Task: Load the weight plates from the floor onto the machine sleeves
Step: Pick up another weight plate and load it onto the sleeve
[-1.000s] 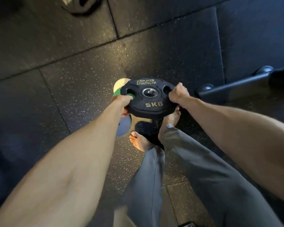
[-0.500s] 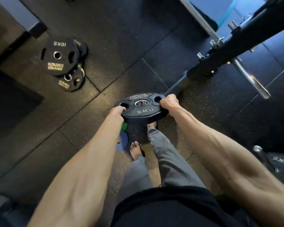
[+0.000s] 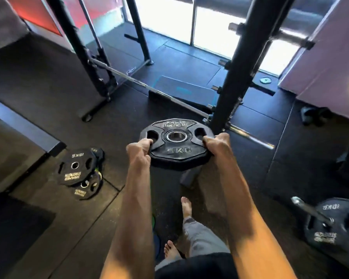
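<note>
A black 5 kg plate (image 3: pixel 177 153) is held flat in front of me, off the floor. My left hand (image 3: pixel 139 151) grips its left handle hole and my right hand (image 3: pixel 217 142) grips its right edge. Just beyond the plate stands the machine's black upright (image 3: pixel 238 73), and a chrome sleeve (image 3: pixel 250 135) sticks out to the right past my right hand. A 10 kg plate (image 3: pixel 74 168) lies on the floor at the left on top of a smaller plate (image 3: pixel 87 189). Another 10 kg plate (image 3: pixel 330 224) sits on a sleeve at the lower right.
A long barbell shaft (image 3: pixel 141 83) runs across the machine frame behind the plate. A second black upright (image 3: pixel 83 55) stands at the back left. A dark bench edge (image 3: pixel 26 127) lies at the left. My bare feet (image 3: pixel 186 206) stand on the rubber floor.
The plate has been lifted higher and carried toward the machine. My view has tilted up, so the uprights, the bar and the sleeve now show.
</note>
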